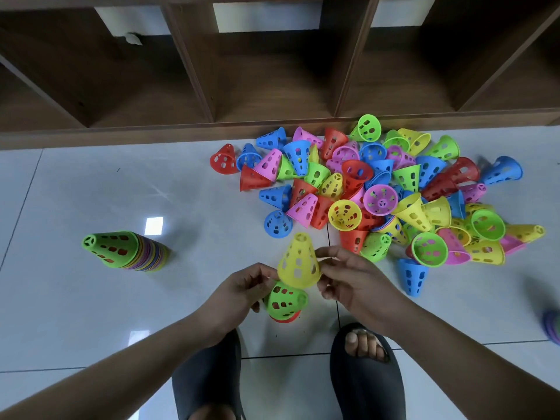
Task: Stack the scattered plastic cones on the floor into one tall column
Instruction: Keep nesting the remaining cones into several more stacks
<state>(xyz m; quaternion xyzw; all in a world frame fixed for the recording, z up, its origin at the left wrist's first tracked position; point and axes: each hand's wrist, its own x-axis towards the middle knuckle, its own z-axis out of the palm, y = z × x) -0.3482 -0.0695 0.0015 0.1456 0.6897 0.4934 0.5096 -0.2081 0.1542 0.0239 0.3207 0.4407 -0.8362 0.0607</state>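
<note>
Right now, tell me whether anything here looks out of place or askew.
The stacking is split. A tall stack stands at the left, yet the left hand and right hand hold a yellow cone over a second, short stack, green on red. One column needs them merged.

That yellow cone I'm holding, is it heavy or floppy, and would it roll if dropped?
Probably light: the yellow cone has walls full of holes, and the left hand and right hand merely pinch it. Likely stiff, since it keeps its shape. On its side, the round rim may let it roll.
</note>
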